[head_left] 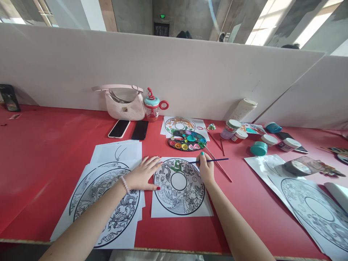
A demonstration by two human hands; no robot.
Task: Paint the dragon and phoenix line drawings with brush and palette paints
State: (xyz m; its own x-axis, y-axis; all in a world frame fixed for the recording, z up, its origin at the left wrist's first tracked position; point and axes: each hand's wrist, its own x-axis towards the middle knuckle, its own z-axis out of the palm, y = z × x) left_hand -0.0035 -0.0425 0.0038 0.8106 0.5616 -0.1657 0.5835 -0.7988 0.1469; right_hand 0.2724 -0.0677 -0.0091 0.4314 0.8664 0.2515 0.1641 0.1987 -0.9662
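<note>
A white sheet with a black circular dragon design (179,188) lies on the red table (49,145) in front of me; a small patch near its top is painted green. My right hand (206,168) is closed round a thin blue-handled paintbrush (214,160), whose tip rests on the upper part of the design. My left hand (143,174) lies flat with fingers spread, pressing the sheet's left edge and overlapping a stack of larger printed sheets (106,199).
A paint palette (187,141) and a coloured sheet (181,126) sit behind the design. Two phones (129,129), a pink bag (125,102) and a small bottle (152,107) stand by the white partition. Paint jars (236,131), teal lids (259,148) and loose brushes lie right, with more sheets (310,203).
</note>
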